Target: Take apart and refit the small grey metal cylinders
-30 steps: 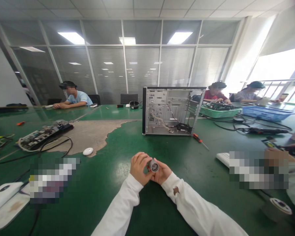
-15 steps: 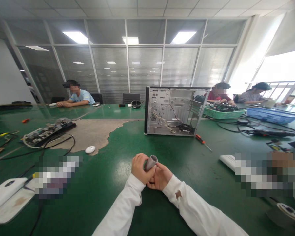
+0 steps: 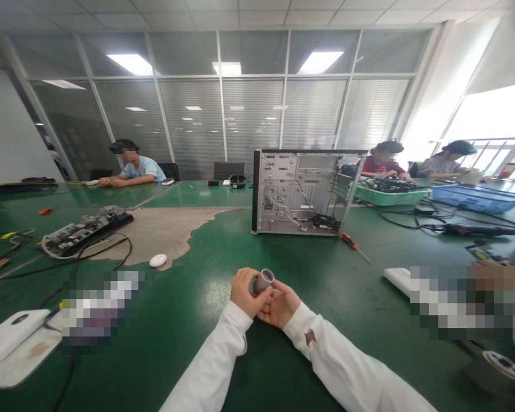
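Observation:
Both hands hold a short grey tube (image 3: 265, 279) in front of me, over the green table (image 3: 189, 343). Its round open end points up and a little toward me. My left hand (image 3: 244, 292) is wrapped round the tube's left side, with the thumb across its near side. Against its right side and lower part rest the fingers of my right hand (image 3: 281, 304). The fingers cover the tube's lower end.
Beyond my hands stands an open computer case (image 3: 304, 191), with a screwdriver (image 3: 355, 247) by its right corner. A white oval object (image 3: 158, 261), a circuit assembly (image 3: 86, 230) and cables lie left. Green (image 3: 395, 197) and blue baskets (image 3: 476, 197) stand right. Several people sit around.
The tube has tilted, so its open end turns more toward me and slightly left. Both hands have shifted only slightly and keep their hold.

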Tool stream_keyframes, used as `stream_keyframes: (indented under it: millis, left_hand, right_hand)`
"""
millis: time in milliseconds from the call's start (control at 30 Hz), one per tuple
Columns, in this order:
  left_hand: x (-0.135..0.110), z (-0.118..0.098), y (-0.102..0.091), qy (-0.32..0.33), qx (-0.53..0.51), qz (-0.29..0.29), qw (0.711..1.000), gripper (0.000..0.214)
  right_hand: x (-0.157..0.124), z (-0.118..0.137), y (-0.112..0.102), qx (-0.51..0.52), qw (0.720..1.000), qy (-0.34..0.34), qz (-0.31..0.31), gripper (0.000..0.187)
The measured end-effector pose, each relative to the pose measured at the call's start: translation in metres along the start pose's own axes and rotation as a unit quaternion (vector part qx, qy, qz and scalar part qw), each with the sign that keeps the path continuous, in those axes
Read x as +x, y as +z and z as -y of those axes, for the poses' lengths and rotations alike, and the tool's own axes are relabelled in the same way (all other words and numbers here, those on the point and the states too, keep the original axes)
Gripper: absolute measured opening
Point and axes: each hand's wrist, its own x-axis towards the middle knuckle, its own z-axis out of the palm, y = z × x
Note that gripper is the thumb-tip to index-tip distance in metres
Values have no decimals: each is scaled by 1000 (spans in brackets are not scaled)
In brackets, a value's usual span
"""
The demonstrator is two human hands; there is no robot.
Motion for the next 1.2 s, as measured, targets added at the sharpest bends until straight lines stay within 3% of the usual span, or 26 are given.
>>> stream_keyframes:
  millis: [267, 400, 500, 567, 667, 767, 867, 967, 1033, 1100, 1133, 1200]
  left_hand:
    - [1, 2, 4, 44, -27, 26, 998, 32]
    - [-3, 8, 8, -11, -60, 23, 998, 46]
    - [-3, 13, 12, -104, -159, 68, 979, 49]
    - [-2, 15, 15, -193, -279, 122, 933, 44]
    - [3, 15, 17, -329, -446, 163, 816, 46]
    - [8, 11, 13, -439, -515, 183, 714, 45]
    - [9, 8, 9, -493, -540, 206, 650, 40]
    - [8, 8, 8, -516, -558, 209, 616, 37]
    - [6, 12, 10, -524, -565, 186, 610, 34]
    - [5, 15, 13, -512, -574, 142, 623, 29]
    - [4, 17, 14, -496, -574, 118, 641, 27]
    - [3, 17, 16, -450, -548, 78, 701, 25]
  right_hand:
    - [1, 8, -3, 3, 990, -105, -92, 16]
    - [6, 9, -7, -45, 958, -240, -154, 21]
    - [8, 12, -10, -92, 923, -328, -177, 30]
    - [8, 15, -12, -114, 906, -367, -179, 33]
    - [6, 19, -13, -153, 881, -413, -173, 36]
    - [3, 19, -10, -206, 849, -454, -173, 35]
    - [1, 16, -6, -266, 810, -489, -186, 35]
    - [0, 13, -2, -313, 783, -511, -168, 33]
    - [0, 13, -2, -328, 782, -508, -150, 31]
    - [1, 12, -3, -334, 788, -496, -146, 31]
    - [2, 12, -3, -333, 793, -489, -147, 31]
    - [4, 11, -6, -324, 803, -477, -152, 33]
